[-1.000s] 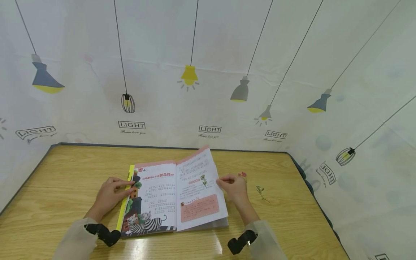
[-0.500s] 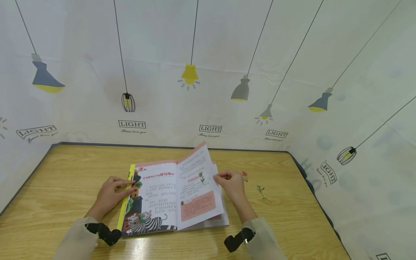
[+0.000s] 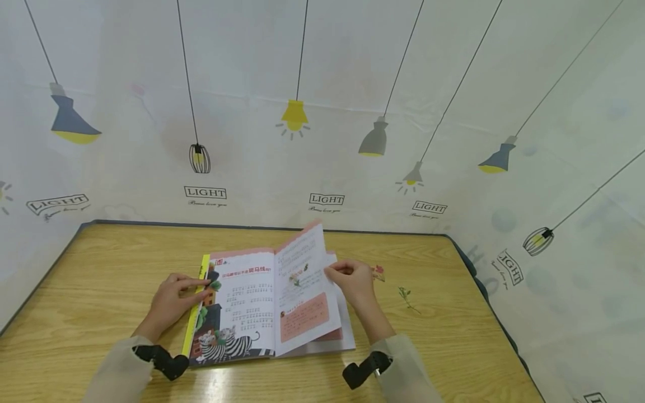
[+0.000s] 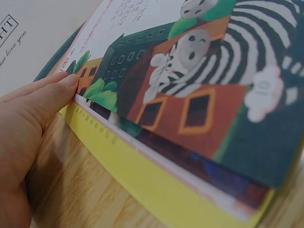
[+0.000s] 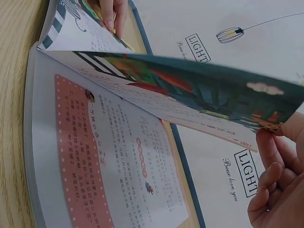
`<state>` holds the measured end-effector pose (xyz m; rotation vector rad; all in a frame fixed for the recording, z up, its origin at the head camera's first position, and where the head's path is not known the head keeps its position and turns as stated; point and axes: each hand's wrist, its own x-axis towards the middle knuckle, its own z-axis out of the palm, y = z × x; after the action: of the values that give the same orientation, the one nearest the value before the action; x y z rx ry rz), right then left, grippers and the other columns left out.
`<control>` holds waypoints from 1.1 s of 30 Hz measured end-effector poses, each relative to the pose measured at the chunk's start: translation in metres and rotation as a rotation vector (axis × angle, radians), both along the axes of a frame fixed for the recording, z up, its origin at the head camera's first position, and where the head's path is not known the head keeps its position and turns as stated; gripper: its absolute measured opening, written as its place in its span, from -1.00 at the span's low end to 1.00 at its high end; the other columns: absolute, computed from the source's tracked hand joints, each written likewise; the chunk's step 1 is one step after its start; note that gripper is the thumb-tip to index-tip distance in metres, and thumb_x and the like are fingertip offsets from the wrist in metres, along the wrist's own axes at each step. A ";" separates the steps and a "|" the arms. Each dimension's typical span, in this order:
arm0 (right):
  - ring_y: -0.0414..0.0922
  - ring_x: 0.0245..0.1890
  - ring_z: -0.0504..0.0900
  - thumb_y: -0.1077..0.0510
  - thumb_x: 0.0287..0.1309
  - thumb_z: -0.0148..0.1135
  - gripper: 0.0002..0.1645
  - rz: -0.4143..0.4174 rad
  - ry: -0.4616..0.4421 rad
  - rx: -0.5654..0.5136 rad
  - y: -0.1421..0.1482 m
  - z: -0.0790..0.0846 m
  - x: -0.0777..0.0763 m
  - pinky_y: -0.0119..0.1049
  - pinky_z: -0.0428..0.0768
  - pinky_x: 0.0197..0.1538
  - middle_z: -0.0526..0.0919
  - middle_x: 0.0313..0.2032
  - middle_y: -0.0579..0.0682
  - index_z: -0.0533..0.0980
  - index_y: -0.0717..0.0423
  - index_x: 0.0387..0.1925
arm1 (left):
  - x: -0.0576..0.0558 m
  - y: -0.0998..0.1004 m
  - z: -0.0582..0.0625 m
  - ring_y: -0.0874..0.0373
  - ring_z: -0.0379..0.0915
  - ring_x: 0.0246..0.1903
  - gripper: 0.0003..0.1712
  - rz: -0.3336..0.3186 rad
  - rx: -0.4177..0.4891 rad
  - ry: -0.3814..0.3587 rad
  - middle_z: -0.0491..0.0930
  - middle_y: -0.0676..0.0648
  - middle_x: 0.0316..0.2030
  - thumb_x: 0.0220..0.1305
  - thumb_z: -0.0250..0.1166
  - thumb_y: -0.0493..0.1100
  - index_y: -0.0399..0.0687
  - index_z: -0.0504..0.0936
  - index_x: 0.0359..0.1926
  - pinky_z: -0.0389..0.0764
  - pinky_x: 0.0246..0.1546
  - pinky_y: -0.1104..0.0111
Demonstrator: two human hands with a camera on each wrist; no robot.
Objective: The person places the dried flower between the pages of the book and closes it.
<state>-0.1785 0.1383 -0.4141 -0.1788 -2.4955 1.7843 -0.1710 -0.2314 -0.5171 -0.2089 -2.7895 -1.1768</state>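
An open picture book with zebra drawings lies on the wooden table. My left hand rests at its left edge, fingertips pressing on the page margin, as the left wrist view also shows. My right hand pinches the outer edge of a right-hand page between thumb and forefinger, holding it raised and tilted. In the right wrist view, this lifted page shows its dark green illustrated underside above the following page. A small green-leafed sprig lies on the lifted page.
To the right of the book, a red flower lies partly behind my right hand, and a thin green sprig lies beyond it. A white curtain printed with lamps encloses the table at the back and sides.
My right hand has moved left, lifting the page more steeply and exposing more of the page beneath. The sprig on the page has shifted left toward the spine. My left hand stays put.
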 end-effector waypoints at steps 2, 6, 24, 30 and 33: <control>-0.20 -0.53 0.49 0.25 -0.05 0.37 -0.86 0.004 0.004 -0.008 -0.001 0.001 0.000 -0.38 0.45 -0.42 0.57 -0.57 -0.03 0.61 0.29 -0.47 | 0.000 0.000 0.000 0.00 0.25 -0.22 -0.58 0.001 0.000 -0.002 0.41 -0.19 -0.16 0.17 0.32 0.00 -0.16 0.66 -0.03 0.21 -0.31 0.20; -0.20 -0.54 0.50 0.25 -0.06 0.38 -0.86 0.005 0.003 -0.014 -0.004 0.002 0.000 -0.38 0.45 -0.42 0.57 -0.58 -0.04 0.61 0.29 -0.47 | 0.001 0.000 0.000 0.00 0.25 -0.22 -0.57 0.002 0.000 -0.009 0.40 -0.20 -0.15 0.17 0.31 0.01 -0.15 0.66 -0.03 0.21 -0.31 0.20; -0.28 -0.61 0.46 0.33 -0.10 0.37 -0.87 0.074 0.084 -0.126 -0.027 0.016 0.002 -0.42 0.41 -0.47 0.53 -0.66 -0.13 0.59 0.38 -0.52 | 0.000 -0.001 -0.001 0.00 0.25 -0.20 -0.55 0.002 0.015 -0.017 0.40 -0.19 -0.14 0.16 0.31 0.06 -0.14 0.66 -0.03 0.21 -0.31 0.19; -0.27 -0.62 0.44 0.31 -0.11 0.36 -0.85 0.097 0.097 -0.136 -0.035 0.013 -0.001 -0.43 0.39 -0.56 0.52 -0.66 -0.12 0.59 0.39 -0.50 | 0.000 -0.001 -0.002 -0.02 0.26 -0.18 -0.54 0.006 0.017 -0.024 0.40 -0.19 -0.13 0.16 0.31 0.07 -0.13 0.66 -0.03 0.22 -0.28 0.17; -0.28 -0.63 0.43 0.30 -0.11 0.36 -0.85 0.101 0.089 -0.137 -0.041 0.015 -0.001 -0.44 0.37 -0.59 0.52 -0.65 -0.12 0.59 0.38 -0.50 | 0.001 -0.001 -0.002 -0.03 0.26 -0.17 -0.54 0.006 0.021 -0.027 0.39 -0.20 -0.13 0.16 0.31 0.07 -0.13 0.66 -0.02 0.23 -0.27 0.16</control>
<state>-0.1791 0.0973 -0.3988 0.0197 -2.3623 1.9575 -0.1703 -0.2322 -0.5191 -0.1831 -2.7974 -1.2164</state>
